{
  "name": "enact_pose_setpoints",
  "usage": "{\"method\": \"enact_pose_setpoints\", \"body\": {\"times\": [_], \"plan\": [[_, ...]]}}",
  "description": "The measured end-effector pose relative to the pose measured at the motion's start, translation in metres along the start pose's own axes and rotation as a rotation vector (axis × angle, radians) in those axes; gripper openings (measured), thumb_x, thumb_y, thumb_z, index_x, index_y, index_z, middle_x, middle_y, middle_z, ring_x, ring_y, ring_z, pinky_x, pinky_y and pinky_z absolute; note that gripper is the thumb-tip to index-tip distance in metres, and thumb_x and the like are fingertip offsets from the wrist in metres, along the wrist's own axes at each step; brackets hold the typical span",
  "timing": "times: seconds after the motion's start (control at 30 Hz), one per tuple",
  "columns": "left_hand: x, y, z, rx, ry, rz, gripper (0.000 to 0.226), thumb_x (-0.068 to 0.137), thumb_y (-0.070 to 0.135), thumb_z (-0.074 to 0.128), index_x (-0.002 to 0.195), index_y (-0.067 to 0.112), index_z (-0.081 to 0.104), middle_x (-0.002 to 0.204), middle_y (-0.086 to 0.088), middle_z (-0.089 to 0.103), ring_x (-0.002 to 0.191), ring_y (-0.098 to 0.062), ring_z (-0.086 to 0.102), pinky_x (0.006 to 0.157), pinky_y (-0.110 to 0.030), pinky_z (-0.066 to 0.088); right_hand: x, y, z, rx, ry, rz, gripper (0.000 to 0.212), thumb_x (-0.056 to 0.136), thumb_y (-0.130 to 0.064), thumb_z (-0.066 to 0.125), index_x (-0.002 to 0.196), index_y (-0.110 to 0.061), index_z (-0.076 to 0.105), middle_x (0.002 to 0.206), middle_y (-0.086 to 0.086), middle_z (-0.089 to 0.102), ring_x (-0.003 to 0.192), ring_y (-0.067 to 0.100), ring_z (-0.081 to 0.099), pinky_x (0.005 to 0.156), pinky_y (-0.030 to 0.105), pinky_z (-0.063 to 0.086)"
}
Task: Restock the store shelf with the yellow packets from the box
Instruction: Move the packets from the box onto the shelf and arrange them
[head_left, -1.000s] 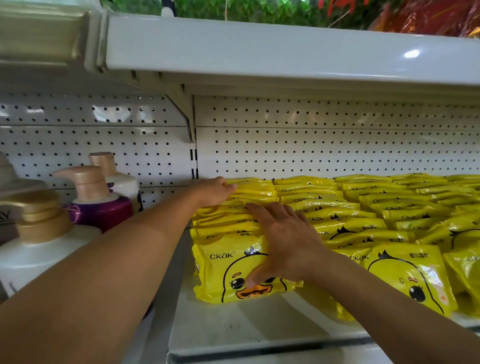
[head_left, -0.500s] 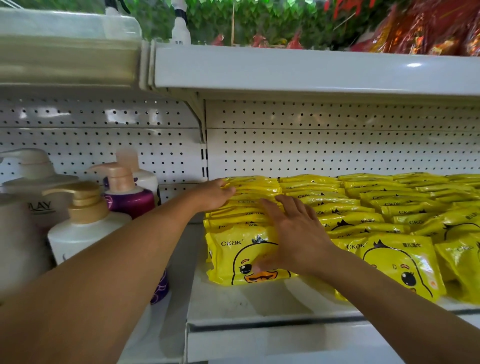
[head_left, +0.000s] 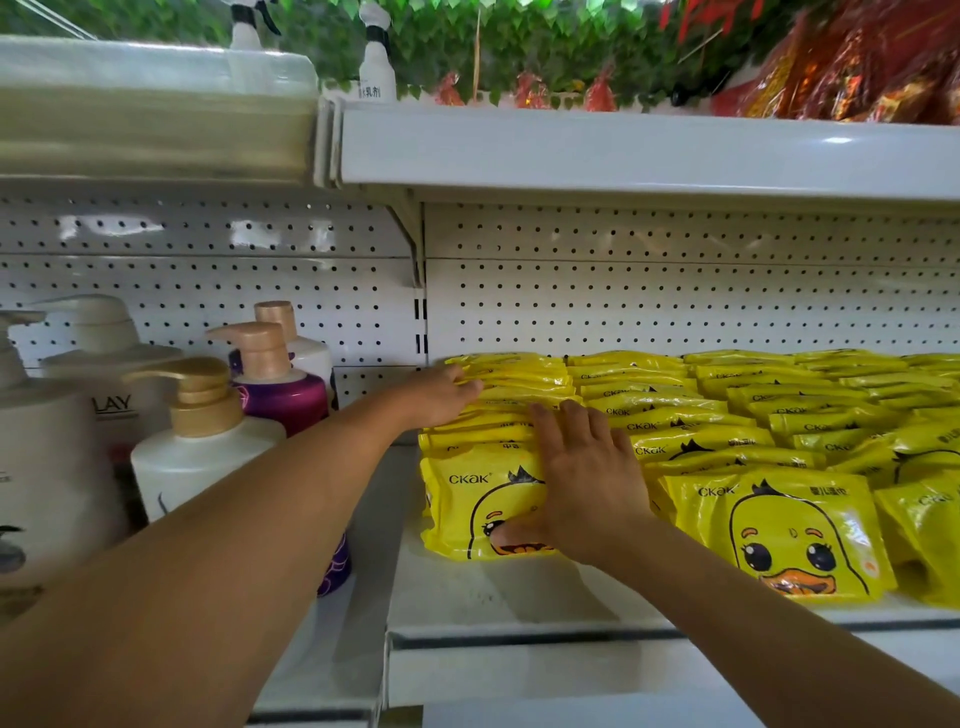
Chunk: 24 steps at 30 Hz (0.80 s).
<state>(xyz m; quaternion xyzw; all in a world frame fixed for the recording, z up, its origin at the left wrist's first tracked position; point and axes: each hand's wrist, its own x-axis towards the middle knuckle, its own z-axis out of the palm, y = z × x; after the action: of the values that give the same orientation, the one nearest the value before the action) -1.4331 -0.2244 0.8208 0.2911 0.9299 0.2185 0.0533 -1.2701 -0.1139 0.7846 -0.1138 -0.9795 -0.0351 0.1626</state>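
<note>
Judging by the shelf, I'd say restocking is well along: packets fill it in rows running right from the bottles, with only the front strip bare. My left hand lies flat, fingers straight, on the far end of the row nearest the bottles; my right hand presses open on its front packet, thumb on the face. I see no box, so the remaining stock is unknown; rows at right are cut off.
</note>
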Motion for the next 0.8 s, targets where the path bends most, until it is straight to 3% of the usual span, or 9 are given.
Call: {"method": "enact_pose_setpoints", "body": {"times": [0.17,0.33,0.43,0.53,0.67,0.8], "plan": [[-0.003,-0.002,-0.001,-0.006,0.003,0.013,0.058,0.099,0.049,0.028,0.148,0.019,0.024,0.156,-0.005,0.022,0.141,-0.026,0.026,0.113,-0.037,0.026,0.001,-0.005,0.006,0.014,0.073,-0.015,0.119,0.053,-0.081,0.061,0.143,-0.019,0.015,0.148,0.008,0.02,0.135,0.031,0.022,0.112,0.043,0.022],[-0.018,0.006,-0.003,0.015,0.025,0.049,0.059,0.096,0.054,0.03,0.145,0.02,0.032,0.151,-0.007,0.032,0.135,-0.026,0.035,0.105,-0.034,0.032,0.0,-0.001,0.002,0.044,0.028,-0.019,0.123,0.053,-0.079,0.064,0.145,-0.021,0.008,0.15,0.006,0.014,0.138,0.029,0.016,0.114,0.044,0.018],[-0.037,0.011,-0.004,0.01,0.057,0.114,0.075,0.088,0.065,0.035,0.148,0.021,0.024,0.156,-0.005,0.021,0.142,-0.023,0.025,0.114,-0.038,0.026,-0.002,0.007,-0.006,0.087,-0.044,-0.03,0.125,0.055,-0.072,0.069,0.147,-0.025,0.0,0.153,0.005,0.004,0.142,0.028,0.006,0.116,0.046,0.01],[-0.057,0.012,-0.003,0.047,-0.011,0.124,0.104,0.066,0.079,0.049,0.149,0.027,0.014,0.158,-0.002,0.013,0.144,-0.023,0.019,0.115,-0.042,0.025,-0.006,0.026,-0.016,0.057,-0.096,-0.029,0.123,0.06,-0.058,0.077,0.149,-0.029,-0.002,0.155,0.004,0.001,0.144,0.027,0.001,0.118,0.046,0.006],[-0.073,0.002,0.014,0.227,-0.092,0.11,0.13,0.053,0.058,0.082,0.148,0.036,-0.004,0.158,0.001,-0.011,0.146,-0.026,0.001,0.115,-0.05,0.02,-0.011,0.042,-0.016,-0.055,-0.12,-0.058,0.115,0.067,-0.05,0.075,0.149,-0.029,-0.003,0.154,0.001,0.011,0.144,0.023,0.002,0.116,0.048,0.001],[-0.082,-0.001,0.024,0.235,-0.017,0.133,0.138,0.05,0.038,0.09,0.147,0.038,-0.007,0.157,0.002,-0.02,0.146,-0.024,0.006,0.115,-0.047,0.025,-0.01,0.039,-0.014,-0.117,-0.09,-0.06,0.109,0.07,-0.049,0.073,0.148,-0.025,0.002,0.149,0.003,0.021,0.143,0.023,0.009,0.115,0.05,0.0]]}}
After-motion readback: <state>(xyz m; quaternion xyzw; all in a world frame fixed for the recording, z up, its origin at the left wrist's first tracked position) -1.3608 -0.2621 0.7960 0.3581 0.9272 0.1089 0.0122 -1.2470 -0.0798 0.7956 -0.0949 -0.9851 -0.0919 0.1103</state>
